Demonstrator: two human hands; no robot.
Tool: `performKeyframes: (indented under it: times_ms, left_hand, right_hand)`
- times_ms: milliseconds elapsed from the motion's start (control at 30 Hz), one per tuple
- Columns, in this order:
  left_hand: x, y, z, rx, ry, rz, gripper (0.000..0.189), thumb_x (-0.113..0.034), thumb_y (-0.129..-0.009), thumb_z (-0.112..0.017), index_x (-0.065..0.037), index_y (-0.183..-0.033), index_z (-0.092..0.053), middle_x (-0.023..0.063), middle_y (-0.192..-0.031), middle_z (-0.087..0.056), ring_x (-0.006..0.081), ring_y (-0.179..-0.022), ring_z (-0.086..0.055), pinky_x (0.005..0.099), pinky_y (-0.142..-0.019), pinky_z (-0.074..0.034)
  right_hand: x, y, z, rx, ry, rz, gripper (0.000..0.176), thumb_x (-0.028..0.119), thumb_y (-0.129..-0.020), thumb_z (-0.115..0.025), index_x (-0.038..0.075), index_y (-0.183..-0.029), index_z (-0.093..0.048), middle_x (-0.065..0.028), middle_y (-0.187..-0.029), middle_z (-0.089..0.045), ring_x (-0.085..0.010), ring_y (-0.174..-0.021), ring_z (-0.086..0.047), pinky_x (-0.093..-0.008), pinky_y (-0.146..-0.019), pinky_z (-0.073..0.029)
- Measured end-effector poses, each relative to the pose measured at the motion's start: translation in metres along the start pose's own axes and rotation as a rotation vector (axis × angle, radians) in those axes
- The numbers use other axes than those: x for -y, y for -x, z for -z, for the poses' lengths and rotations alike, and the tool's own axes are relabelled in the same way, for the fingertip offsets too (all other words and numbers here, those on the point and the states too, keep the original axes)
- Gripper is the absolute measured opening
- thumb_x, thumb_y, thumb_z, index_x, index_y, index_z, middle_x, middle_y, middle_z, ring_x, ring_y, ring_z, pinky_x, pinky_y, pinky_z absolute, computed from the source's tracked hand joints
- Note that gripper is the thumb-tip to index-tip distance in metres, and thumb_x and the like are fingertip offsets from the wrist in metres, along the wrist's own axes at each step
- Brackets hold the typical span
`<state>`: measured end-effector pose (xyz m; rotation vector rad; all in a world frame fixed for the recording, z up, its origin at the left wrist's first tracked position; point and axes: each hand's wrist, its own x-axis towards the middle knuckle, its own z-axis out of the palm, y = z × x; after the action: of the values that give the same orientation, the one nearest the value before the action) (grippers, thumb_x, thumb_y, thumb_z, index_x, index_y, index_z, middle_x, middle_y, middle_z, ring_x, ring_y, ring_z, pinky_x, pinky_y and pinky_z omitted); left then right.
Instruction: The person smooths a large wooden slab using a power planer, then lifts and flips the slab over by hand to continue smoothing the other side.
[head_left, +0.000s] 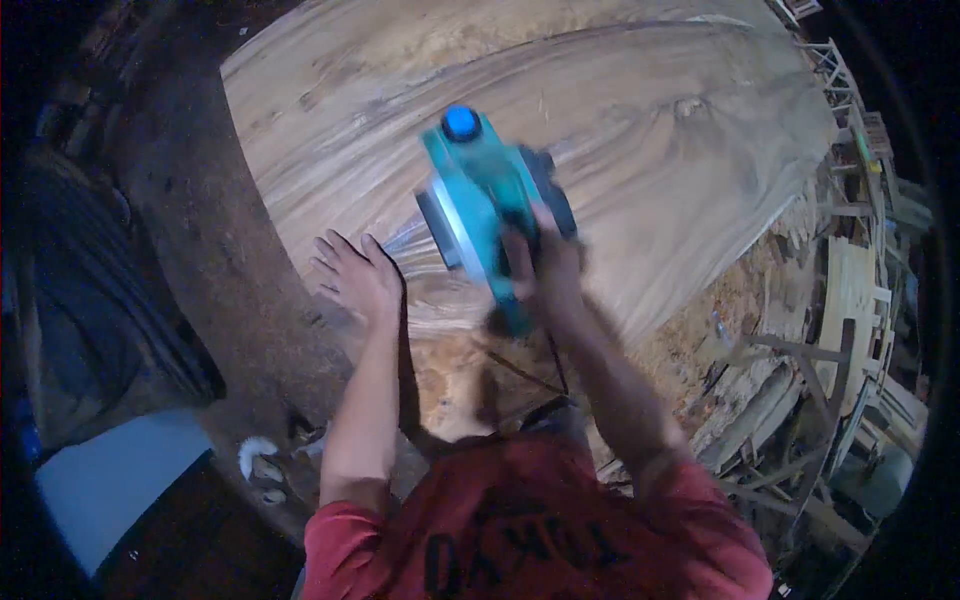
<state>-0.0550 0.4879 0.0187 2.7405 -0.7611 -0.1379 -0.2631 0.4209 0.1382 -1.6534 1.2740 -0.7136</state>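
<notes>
- Right hand grips the handle of the teal electric planer (slightly blurred), which sits on the wood slab near its near edge.
- Left hand lies flat on the slab's left edge, fingers spread, holding nothing.

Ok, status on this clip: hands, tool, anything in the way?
Right hand shut on planer, planer on slab. Left hand open, flat on slab beside planer. Scrap wood piled right of slab.

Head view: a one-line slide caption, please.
Right hand grips a teal power planer on a large wood slab; left hand rests flat on the wood beside it.
</notes>
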Motion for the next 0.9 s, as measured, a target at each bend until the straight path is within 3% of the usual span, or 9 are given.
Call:
performKeyframes:
  times_ms: [133, 200, 267, 300, 400, 467, 567, 700, 900]
  left_hand:
    - [-0.007, -0.001, -0.002, -0.022, -0.091, 0.001, 0.068, -0.051, -0.101, -0.034, -0.009, -0.155, -0.028, 0.0169, -0.162, -0.022, 0.0412, -0.149, -0.017, 0.0620, -0.116, -0.013]
    - [-0.007, 0.000, -0.005, -0.033, -0.125, -0.004, 0.068, -0.053, -0.101, -0.033, -0.011, -0.155, -0.029, 0.0165, -0.162, -0.022, 0.0404, -0.149, -0.017, 0.0614, -0.116, -0.013]
    - [-0.011, 0.002, 0.003, -0.021, -0.121, -0.001, 0.068, -0.053, -0.101, -0.033, -0.011, -0.155, -0.029, 0.0166, -0.162, -0.022, 0.0402, -0.149, -0.017, 0.0612, -0.116, -0.014]
    - [-0.012, 0.002, 0.003, -0.023, -0.126, 0.000, 0.068, -0.053, -0.101, -0.033, -0.011, -0.155, -0.029, 0.0166, -0.162, -0.022, 0.0402, -0.149, -0.018, 0.0613, -0.116, -0.014]
    - [-0.012, 0.005, 0.004, -0.018, -0.137, -0.012, 0.068, -0.052, -0.101, -0.033, -0.011, -0.154, -0.029, 0.0169, -0.162, -0.022, 0.0403, -0.149, -0.018, 0.0617, -0.116, -0.015]
    - [-0.010, 0.004, 0.001, -0.022, -0.135, -0.021, 0.068, -0.052, -0.101, -0.033, -0.010, -0.154, -0.029, 0.0174, -0.161, -0.022, 0.0403, -0.149, -0.018, 0.0620, -0.116, -0.015]
    - [-0.007, 0.004, -0.002, -0.010, -0.141, -0.020, 0.069, -0.053, -0.101, -0.033, -0.010, -0.155, -0.027, 0.0181, -0.162, -0.020, 0.0403, -0.149, -0.017, 0.0626, -0.116, -0.014]
    - [-0.008, 0.002, -0.001, 0.033, -0.152, -0.023, 0.071, -0.052, -0.101, -0.032, -0.008, -0.156, -0.023, 0.0197, -0.163, -0.016, 0.0407, -0.149, -0.015, 0.0621, -0.116, -0.012]
    - [-0.022, 0.001, -0.020, 0.017, -0.075, -0.119, 0.074, -0.047, -0.100, -0.035, 0.000, -0.155, -0.020, 0.0216, -0.163, -0.013, 0.0413, -0.150, -0.012, 0.0615, -0.117, -0.011]
  right_hand:
    - [-0.007, -0.171, -0.028, -0.088, 0.052, 0.267, 0.054, 0.043, -0.096, -0.056, 0.004, -0.134, -0.054, -0.0243, -0.110, -0.068, -0.0407, -0.105, -0.065, -0.0465, -0.091, -0.049]
    - [-0.009, -0.227, -0.033, -0.021, 0.013, 0.191, 0.055, 0.043, -0.096, -0.056, 0.005, -0.136, -0.052, -0.0220, -0.109, -0.068, -0.0357, -0.100, -0.067, -0.0428, -0.088, -0.050]
    - [0.008, -0.214, -0.018, 0.073, -0.088, 0.051, 0.058, 0.043, -0.095, -0.056, 0.006, -0.139, -0.048, -0.0261, -0.115, -0.065, -0.0423, -0.107, -0.063, -0.0468, -0.093, -0.049]
    - [0.013, -0.203, -0.012, 0.115, -0.139, -0.020, 0.060, 0.044, -0.095, -0.055, 0.007, -0.141, -0.046, -0.0281, -0.118, -0.064, -0.0456, -0.111, -0.061, -0.0488, -0.096, -0.048]
    - [-0.032, -0.143, -0.002, -0.070, -0.034, 0.297, 0.055, 0.038, -0.097, -0.056, 0.005, -0.141, -0.048, -0.0187, -0.108, -0.067, -0.0257, -0.095, -0.067, -0.0369, -0.083, -0.051]
    - [-0.045, -0.058, 0.027, -0.001, -0.137, 0.198, 0.055, 0.034, -0.096, -0.057, 0.008, -0.143, -0.042, -0.0277, -0.118, -0.063, -0.0421, -0.110, -0.063, -0.0442, -0.093, -0.050]
    - [-0.062, 0.096, 0.075, 0.030, -0.005, 0.063, 0.057, 0.017, -0.097, -0.054, 0.002, -0.148, -0.033, -0.0260, -0.122, -0.062, -0.0344, -0.113, -0.062, -0.0421, -0.097, -0.047]
    - [-0.116, 0.280, 0.120, 0.027, -0.065, -0.146, 0.065, 0.033, -0.093, -0.056, -0.004, -0.143, -0.038, -0.0243, -0.121, -0.060, -0.0333, -0.109, -0.061, -0.0423, -0.096, -0.048]
    - [-0.102, 0.238, 0.103, -0.003, 0.043, -0.145, 0.064, 0.031, -0.092, -0.059, -0.002, -0.143, -0.038, -0.0273, -0.112, -0.063, -0.0395, -0.098, -0.065, -0.0453, -0.085, -0.052]
